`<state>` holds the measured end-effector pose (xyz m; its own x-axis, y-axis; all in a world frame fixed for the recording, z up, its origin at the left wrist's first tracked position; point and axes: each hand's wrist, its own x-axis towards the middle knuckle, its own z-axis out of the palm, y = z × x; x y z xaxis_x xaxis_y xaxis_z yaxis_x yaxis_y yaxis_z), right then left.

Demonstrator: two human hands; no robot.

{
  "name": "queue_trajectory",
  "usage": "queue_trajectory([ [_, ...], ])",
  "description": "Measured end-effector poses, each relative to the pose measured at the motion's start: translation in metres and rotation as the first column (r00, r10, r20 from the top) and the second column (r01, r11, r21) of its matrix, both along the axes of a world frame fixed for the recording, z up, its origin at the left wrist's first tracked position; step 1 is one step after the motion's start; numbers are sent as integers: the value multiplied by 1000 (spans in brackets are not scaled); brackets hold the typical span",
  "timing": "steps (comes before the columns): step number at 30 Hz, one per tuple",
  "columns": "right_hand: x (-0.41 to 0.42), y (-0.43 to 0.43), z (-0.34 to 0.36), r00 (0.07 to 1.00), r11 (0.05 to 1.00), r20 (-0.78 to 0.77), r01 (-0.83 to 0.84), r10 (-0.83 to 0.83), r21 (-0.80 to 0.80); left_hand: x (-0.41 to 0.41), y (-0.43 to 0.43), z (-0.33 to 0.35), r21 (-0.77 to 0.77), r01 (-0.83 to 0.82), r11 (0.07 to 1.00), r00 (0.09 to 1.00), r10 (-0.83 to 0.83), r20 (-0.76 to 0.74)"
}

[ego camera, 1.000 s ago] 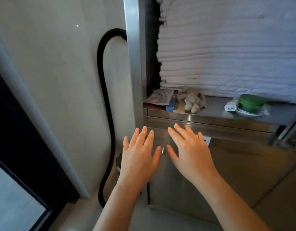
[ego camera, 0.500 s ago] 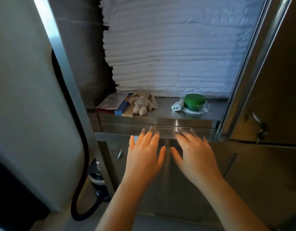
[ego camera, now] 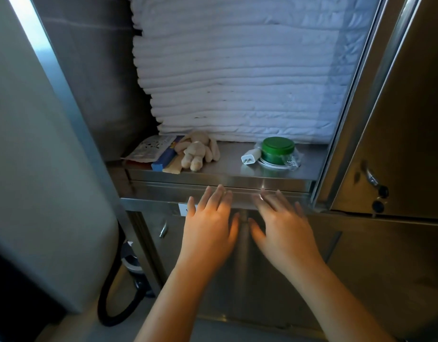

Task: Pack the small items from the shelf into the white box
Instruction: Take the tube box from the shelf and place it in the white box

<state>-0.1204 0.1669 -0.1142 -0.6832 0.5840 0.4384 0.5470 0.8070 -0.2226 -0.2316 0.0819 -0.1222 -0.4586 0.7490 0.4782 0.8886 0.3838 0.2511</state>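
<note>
Head view, down at a steel shelf [ego camera: 227,169] inside an open cabinet. Left hand [ego camera: 208,233]: palm down, flat and spread, grasping nothing, just below the shelf's front lip and in front of the lower cabinet doors [ego camera: 237,280]. Right hand [ego camera: 284,233]: just beside it, likewise flat and loose, empty, slightly blurred. Contact with the metal: cannot tell. On the shelf, above and beyond both hands, apart from the fingertips: at left, a printed packet [ego camera: 151,150], a blue box [ego camera: 166,157] and a tan flat strip [ego camera: 174,165], packed close together. Touching them on the right, a beige plush rabbit [ego camera: 198,151], up and slightly left of the left hand. Further right, up from the right hand: a white charger plug [ego camera: 250,157] just beside a green round tin [ego camera: 278,149], the tin atop a coiled white cable in clear wrap [ego camera: 289,162]. Behind all of it, a tall stack of folded white towels [ego camera: 237,70]. At right, a steel door [ego camera: 398,119] with handle and lock. At lower left, a black hose [ego camera: 106,309] near the floor.
</note>
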Motion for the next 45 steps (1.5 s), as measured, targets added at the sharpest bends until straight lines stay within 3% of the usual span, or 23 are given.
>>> queue_trajectory([
  [4,-29,8,-3,995,999,82,-52,52,-4,-26,4,-4,30,-8,1000,999,9,-44],
  [9,-72,11,-4,996,999,81,-41,43,-24,-74,9,-6,-47,11,999,1000,-11,-4],
  [17,-156,14,-5,999,998,-11,-47,47,33,-158,10,-7,18,33,999,996,-32,-80],
  [24,-218,10,-18,998,997,-16,-52,53,61,-219,8,-22,-46,34,998,988,-41,-147],
  [27,-234,10,-22,999,997,-18,-42,43,71,-235,7,-27,-75,34,997,993,-42,-111],
  [37,-271,22,-33,991,976,47,-135,129,169,-262,13,-34,-58,72,996,960,-85,-266],
  [45,-287,37,-41,992,969,22,-123,121,214,-274,24,-36,-17,62,998,961,-64,-269],
])
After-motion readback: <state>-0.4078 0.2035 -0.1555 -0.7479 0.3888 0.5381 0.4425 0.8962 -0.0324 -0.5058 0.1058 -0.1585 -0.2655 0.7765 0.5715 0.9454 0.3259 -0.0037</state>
